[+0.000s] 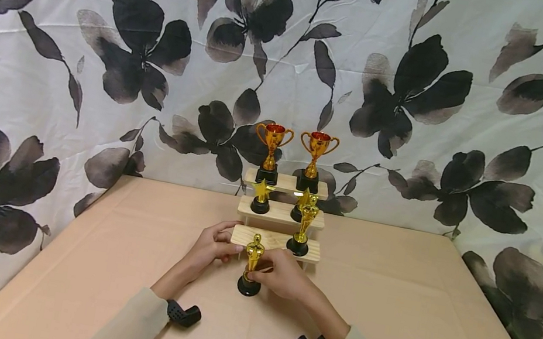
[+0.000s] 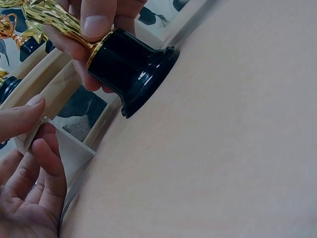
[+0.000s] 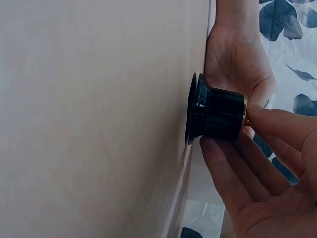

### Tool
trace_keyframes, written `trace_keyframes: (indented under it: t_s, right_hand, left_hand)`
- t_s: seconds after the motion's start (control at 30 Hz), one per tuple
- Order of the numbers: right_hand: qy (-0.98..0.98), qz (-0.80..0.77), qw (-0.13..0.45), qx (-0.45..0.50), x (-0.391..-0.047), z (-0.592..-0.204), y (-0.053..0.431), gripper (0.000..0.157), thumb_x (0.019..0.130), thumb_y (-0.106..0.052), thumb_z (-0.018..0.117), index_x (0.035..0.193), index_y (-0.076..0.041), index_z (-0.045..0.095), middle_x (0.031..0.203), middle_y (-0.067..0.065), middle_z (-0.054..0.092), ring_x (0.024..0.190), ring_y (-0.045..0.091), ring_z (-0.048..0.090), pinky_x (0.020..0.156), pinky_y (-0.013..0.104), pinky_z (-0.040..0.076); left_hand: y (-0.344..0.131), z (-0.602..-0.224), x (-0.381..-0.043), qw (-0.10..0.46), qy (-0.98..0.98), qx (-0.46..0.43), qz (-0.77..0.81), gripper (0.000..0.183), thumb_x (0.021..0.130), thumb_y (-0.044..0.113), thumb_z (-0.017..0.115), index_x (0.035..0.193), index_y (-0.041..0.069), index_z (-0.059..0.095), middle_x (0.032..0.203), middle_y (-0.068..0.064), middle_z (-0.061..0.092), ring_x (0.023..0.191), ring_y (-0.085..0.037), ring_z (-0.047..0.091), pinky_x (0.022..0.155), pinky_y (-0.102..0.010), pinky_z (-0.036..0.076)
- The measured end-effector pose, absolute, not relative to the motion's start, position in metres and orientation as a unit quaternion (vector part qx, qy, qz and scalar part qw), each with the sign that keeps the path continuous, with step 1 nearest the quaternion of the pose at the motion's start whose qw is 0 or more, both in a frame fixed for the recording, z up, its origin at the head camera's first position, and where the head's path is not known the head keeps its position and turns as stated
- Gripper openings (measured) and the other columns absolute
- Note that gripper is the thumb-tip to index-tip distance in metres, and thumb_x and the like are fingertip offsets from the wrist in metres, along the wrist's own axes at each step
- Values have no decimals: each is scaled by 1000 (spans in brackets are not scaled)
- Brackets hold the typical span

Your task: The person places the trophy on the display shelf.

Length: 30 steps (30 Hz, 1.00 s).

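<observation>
A gold figure trophy [image 1: 254, 254] with a round black base [image 2: 130, 64] is held upright by my right hand [image 1: 283, 273], in front of the three-step wooden stand [image 1: 265, 240]. In the right wrist view, the thumb pinches it just above the base [image 3: 220, 114], with fingers against the other side. My left hand [image 1: 211, 248] grips the left end of the lowest step. The left wrist view shows its thumb on top of the wood and its fingers curled beneath. A matching figure trophy [image 1: 303, 228] stands at that step's right end.
Two star trophies [image 1: 262, 196] stand on the middle step, the right one partly hidden. On the top step are two gold cup trophies [image 1: 271, 149] with black bases. Behind the beige-covered table [image 1: 135, 219] hangs a white floral cloth [image 1: 315, 93].
</observation>
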State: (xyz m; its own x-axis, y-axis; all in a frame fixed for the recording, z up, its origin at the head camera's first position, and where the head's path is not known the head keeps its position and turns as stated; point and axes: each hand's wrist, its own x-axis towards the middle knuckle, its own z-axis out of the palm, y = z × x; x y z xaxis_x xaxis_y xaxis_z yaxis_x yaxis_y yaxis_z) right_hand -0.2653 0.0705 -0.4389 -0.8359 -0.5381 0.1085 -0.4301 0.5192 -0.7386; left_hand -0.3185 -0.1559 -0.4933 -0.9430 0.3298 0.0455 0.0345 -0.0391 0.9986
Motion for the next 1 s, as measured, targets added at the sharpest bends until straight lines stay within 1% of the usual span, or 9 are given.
trace_keyframes:
  t_s: [0.13, 0.23, 0.37, 0.5, 0.57, 0.8, 1.0]
  right_hand:
    - [871, -396, 55, -285, -264, -438, 70, 6, 88, -8, 80, 93, -7, 78, 91, 5, 79, 89, 19, 76, 80, 31, 60]
    - [873, -391, 46, -289, -264, -437, 70, 5, 87, -7, 80, 92, -8, 78, 90, 4, 79, 88, 18, 76, 81, 33, 61]
    - [877, -385, 46, -284, -264, -436, 70, 5, 88, -9, 80, 93, -10, 79, 90, 1, 79, 88, 13, 74, 80, 29, 59]
    - [880, -379, 46, -282, -264, -434, 70, 5, 89, -10, 80, 93, -11, 78, 90, -1, 78, 88, 11, 73, 81, 31, 59]
    - [878, -381, 43, -286, -263, -433, 70, 5, 89, -9, 80, 93, -10, 78, 91, 1, 78, 88, 12, 74, 81, 33, 59]
    - [876, -387, 46, -283, -264, -433, 71, 4, 90, -10, 79, 93, -11, 78, 92, 0, 79, 88, 11, 74, 78, 24, 57]
    - [873, -394, 41, -285, -266, -432, 71, 3, 90, -11, 79, 91, -9, 77, 92, 3, 79, 87, 13, 74, 77, 22, 56]
  left_hand:
    - [-155, -492, -319, 105, 681, 129, 713, 70, 89, 7, 77, 152, 6, 47, 84, 6, 68, 66, -12, 54, 60, -23, 49]
    - [-155, -492, -319, 106, 678, 126, 716, 70, 88, 6, 77, 152, 5, 47, 83, 6, 68, 66, -12, 55, 59, -23, 49]
    - [-154, -491, -319, 106, 680, 126, 715, 71, 88, 6, 77, 152, 5, 47, 82, 7, 68, 66, -12, 55, 59, -23, 49]
    - [-154, -491, -318, 105, 680, 126, 714, 71, 88, 6, 77, 152, 5, 46, 82, 6, 67, 65, -12, 55, 59, -23, 49]
    - [-154, -491, -319, 104, 680, 126, 714, 71, 88, 6, 77, 152, 5, 46, 82, 6, 67, 65, -11, 54, 59, -23, 49]
    - [-154, -491, -319, 104, 679, 125, 716, 71, 88, 6, 77, 152, 6, 47, 82, 5, 67, 66, -11, 55, 59, -23, 49]
    - [-154, -491, -319, 105, 678, 125, 717, 71, 88, 6, 78, 152, 6, 47, 83, 6, 67, 66, -11, 55, 59, -23, 49]
